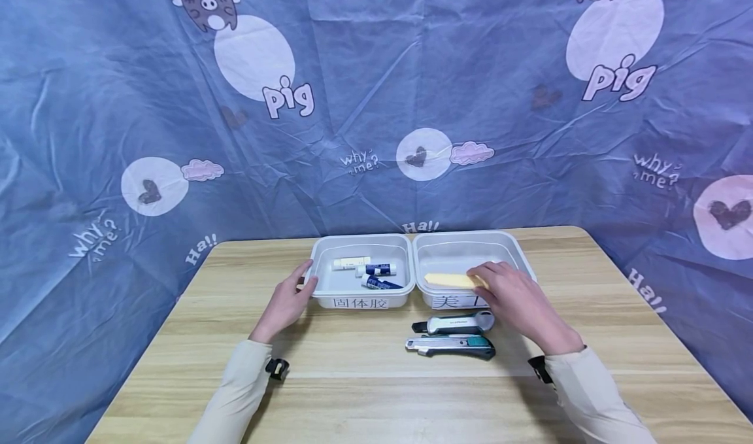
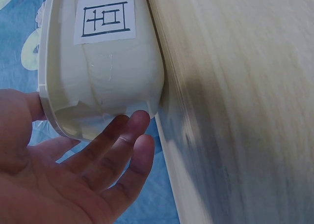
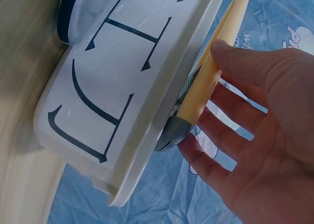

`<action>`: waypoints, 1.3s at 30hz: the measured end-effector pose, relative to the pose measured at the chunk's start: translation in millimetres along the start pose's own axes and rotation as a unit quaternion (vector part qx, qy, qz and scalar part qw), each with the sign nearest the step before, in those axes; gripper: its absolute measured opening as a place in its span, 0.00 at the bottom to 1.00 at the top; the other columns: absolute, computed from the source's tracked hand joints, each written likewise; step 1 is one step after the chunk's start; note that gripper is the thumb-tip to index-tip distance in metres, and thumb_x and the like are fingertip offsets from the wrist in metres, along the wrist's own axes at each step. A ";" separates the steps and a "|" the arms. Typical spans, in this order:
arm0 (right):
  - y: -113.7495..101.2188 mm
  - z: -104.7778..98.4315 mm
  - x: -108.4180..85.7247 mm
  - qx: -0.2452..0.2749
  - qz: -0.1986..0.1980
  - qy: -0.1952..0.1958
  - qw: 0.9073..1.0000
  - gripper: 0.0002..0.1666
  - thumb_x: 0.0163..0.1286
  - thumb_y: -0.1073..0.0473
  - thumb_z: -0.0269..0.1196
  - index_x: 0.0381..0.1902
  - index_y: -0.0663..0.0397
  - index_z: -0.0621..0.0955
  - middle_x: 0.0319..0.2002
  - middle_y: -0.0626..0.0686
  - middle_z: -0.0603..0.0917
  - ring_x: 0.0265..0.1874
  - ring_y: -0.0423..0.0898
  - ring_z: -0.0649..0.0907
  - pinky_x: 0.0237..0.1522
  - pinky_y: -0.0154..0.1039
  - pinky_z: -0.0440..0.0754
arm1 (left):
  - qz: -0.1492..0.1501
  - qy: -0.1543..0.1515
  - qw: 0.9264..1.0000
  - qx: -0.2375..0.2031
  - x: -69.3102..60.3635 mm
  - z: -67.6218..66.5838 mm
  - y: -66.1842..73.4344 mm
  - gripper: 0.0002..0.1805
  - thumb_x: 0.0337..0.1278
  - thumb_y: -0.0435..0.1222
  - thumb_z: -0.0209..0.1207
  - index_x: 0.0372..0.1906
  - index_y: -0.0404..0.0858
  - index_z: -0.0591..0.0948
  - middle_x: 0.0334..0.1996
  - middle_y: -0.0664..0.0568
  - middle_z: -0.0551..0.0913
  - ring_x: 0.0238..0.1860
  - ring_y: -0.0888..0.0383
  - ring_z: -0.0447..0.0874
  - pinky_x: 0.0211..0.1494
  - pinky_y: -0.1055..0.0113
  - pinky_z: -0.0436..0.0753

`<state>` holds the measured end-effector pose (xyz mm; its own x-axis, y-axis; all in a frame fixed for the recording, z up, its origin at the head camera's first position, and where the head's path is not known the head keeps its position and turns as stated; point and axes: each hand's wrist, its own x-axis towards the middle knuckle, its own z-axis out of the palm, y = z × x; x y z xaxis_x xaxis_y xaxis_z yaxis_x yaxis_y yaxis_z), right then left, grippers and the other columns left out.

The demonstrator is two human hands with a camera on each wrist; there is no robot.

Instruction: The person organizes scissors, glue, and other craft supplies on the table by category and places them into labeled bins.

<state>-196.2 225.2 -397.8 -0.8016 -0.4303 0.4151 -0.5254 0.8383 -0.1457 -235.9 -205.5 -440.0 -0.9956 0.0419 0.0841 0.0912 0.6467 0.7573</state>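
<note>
My right hand holds a yellow utility knife with a dark grey end, thumb on one side and fingers on the other. The knife lies across the front rim of the right white bin in the head view. My left hand is at the left end of the left white bin. Its thumb is over the rim and its fingers are about the outer wall. Inside that bin lie a white glue stick and two blue-and-white glue sticks.
On the wooden table, in front of the right bin, lie a grey-and-black utility knife and a silver one with a green slider. Paper labels mark the bin fronts. A blue printed cloth hangs behind the table.
</note>
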 end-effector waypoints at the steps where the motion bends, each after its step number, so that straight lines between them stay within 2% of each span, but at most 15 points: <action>1: 0.7 0.6 0.2 0.001 0.000 0.000 1.000 0.17 0.63 0.66 0.72 0.50 0.60 0.85 0.47 0.56 0.88 0.48 0.57 0.86 0.50 0.56 0.82 | 0.000 -0.001 1.000 -0.001 0.0 -0.1 -0.1 0.30 0.79 0.43 0.51 0.78 0.37 0.65 0.54 0.32 0.83 0.44 0.46 0.89 0.45 0.57 0.86; 13: 7.8 5.8 3.8 0.009 0.003 0.004 1.000 0.15 0.63 0.67 0.71 0.48 0.59 0.85 0.46 0.57 0.89 0.46 0.59 0.86 0.47 0.57 0.82 | -0.008 -0.004 1.000 0.004 1.7 -0.3 -1.0 0.30 0.79 0.45 0.51 0.78 0.40 0.64 0.55 0.34 0.83 0.45 0.47 0.88 0.46 0.58 0.85; 27: 13.6 3.7 9.6 0.024 0.014 -0.029 0.999 0.14 0.65 0.67 0.70 0.49 0.60 0.85 0.46 0.58 0.88 0.48 0.59 0.85 0.49 0.58 0.82 | -0.006 -0.004 1.000 -0.002 2.7 0.0 -1.2 0.30 0.79 0.44 0.51 0.78 0.40 0.64 0.55 0.34 0.83 0.45 0.48 0.88 0.45 0.59 0.85; 39: 16.3 6.6 16.8 0.025 0.015 -0.035 0.999 0.12 0.67 0.67 0.69 0.48 0.61 0.86 0.44 0.58 0.88 0.45 0.59 0.85 0.47 0.58 0.82 | -0.004 -0.004 1.000 -0.004 2.6 0.1 -2.0 0.30 0.79 0.44 0.51 0.78 0.40 0.64 0.54 0.34 0.84 0.45 0.47 0.88 0.44 0.60 0.85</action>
<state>-220.2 229.4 -399.1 -0.8346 -0.4290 0.3455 -0.5129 0.8340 -0.2034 -238.7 -206.5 -441.4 -0.9965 0.0422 0.0723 0.0825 0.6414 0.7627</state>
